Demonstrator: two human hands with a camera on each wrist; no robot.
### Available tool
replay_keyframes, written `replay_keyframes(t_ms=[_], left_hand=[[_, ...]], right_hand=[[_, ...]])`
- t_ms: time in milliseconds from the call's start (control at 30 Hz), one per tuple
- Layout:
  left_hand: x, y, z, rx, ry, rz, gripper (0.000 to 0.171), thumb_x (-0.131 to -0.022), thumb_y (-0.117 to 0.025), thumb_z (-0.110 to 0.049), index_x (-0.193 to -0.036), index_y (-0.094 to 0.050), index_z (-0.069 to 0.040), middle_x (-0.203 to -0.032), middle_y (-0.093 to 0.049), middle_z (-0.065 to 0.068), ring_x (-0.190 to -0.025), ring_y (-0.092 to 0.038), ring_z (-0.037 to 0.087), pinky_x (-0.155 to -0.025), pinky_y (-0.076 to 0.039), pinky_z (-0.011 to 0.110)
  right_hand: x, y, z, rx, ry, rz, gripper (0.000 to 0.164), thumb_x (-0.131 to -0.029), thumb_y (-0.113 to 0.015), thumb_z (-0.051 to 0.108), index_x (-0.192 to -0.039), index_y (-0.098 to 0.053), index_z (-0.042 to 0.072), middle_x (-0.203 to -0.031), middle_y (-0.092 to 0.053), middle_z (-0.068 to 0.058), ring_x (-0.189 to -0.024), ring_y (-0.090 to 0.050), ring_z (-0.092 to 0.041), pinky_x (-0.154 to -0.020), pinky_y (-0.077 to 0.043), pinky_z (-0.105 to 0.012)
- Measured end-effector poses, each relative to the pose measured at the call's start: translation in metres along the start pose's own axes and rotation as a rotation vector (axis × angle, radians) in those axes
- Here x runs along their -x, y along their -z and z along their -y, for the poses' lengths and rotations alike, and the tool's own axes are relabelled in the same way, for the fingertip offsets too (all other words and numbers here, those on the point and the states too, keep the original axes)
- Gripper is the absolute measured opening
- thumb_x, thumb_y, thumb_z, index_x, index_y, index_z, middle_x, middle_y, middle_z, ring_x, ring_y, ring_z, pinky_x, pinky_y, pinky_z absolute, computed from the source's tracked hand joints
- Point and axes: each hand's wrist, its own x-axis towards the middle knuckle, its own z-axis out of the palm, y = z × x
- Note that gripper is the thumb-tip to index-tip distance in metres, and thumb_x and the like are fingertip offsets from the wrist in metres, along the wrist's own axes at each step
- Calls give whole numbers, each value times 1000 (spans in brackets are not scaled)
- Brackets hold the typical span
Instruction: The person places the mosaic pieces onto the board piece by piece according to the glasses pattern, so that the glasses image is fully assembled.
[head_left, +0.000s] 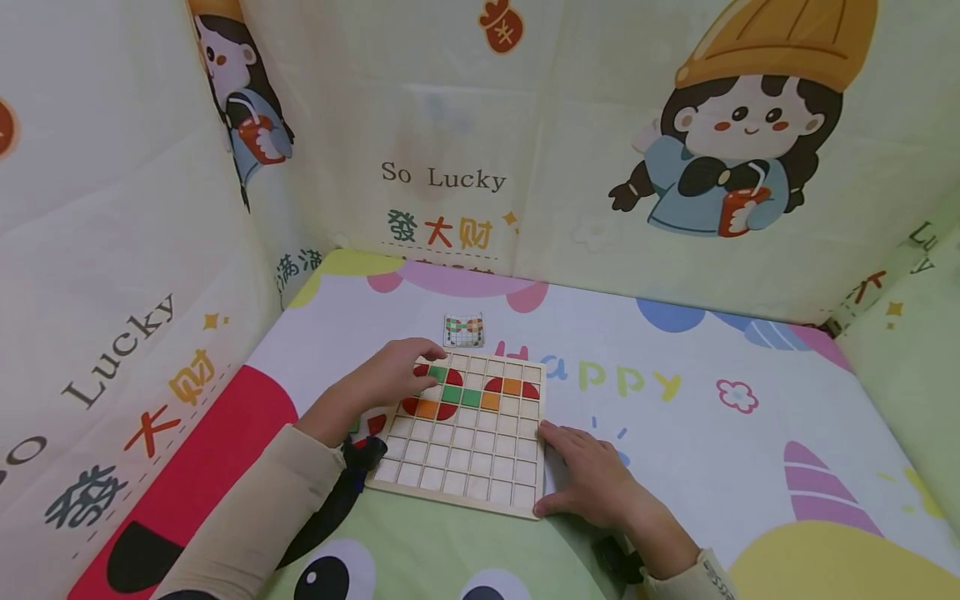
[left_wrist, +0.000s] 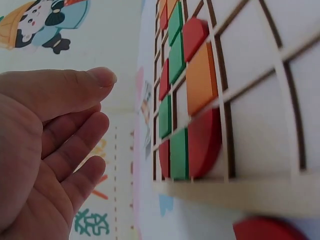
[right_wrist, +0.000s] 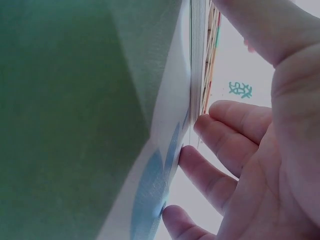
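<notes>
A wooden grid board (head_left: 461, 461) lies on the patterned cloth, its upper rows partly filled with flat tiles. Among them are green squares (head_left: 471, 397), orange squares (head_left: 427, 409) and red rounded tiles (head_left: 530, 390). My left hand (head_left: 382, 375) hovers at the board's upper left corner, partly covering the tiles there. The left wrist view shows that hand's thumb (left_wrist: 80, 87) extended and the fingers loosely bent, with nothing between them. At the board's right side, my right hand (head_left: 592, 471) rests spread, fingertips along the edge and thumb at the near corner.
Behind the board sits a small picture card (head_left: 464, 331) with a coloured grid pattern. Loose red tiles (head_left: 376, 425) lie left of the board, partly behind the left wrist. Printed cloth walls (head_left: 450, 100) stand at the back and both sides.
</notes>
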Motion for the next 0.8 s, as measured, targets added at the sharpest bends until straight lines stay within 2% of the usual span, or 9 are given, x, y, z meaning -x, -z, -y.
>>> replay_keyframes(t_ms=[100,333,567,800], left_hand=[[6,5,7,5,32,-20,46,-91,-75,-14,-134,-60,-8,-131,-61,11,-126,-52,31,-97,-50,44],[20,16,24,-27,57,-77,47,-91,-74,-15,-135,-59,-7,-131,-61,13,-127,-51,34,-99,-48,50],[33,23,44,-16,102,-109,49,-89,-74,-16,-135,-59,-7,-132,-60,16,-126,-50,37,-87,-55,47],[47,27,62,5,138,-118,51,-88,-75,-15,-134,-58,-5,-131,-58,19,-123,-51,40,-80,-58,44]], right_hand=[[0,0,0,3,0,0,102,-63,-91,53,-146,-50,9,-148,-50,-10,-135,-44,-35,-99,-36,-61],[0,2,1,-7,1,-4,103,-63,-90,53,-146,-49,8,-148,-50,-10,-135,-44,-34,-99,-36,-61],[0,2,1,-6,1,-9,103,-63,-91,52,-146,-49,8,-147,-51,-10,-134,-45,-34,-99,-36,-61],[0,0,-1,-12,5,-4,103,-63,-90,54,-146,-49,9,-147,-51,-10,-134,-45,-34,-98,-37,-62]])
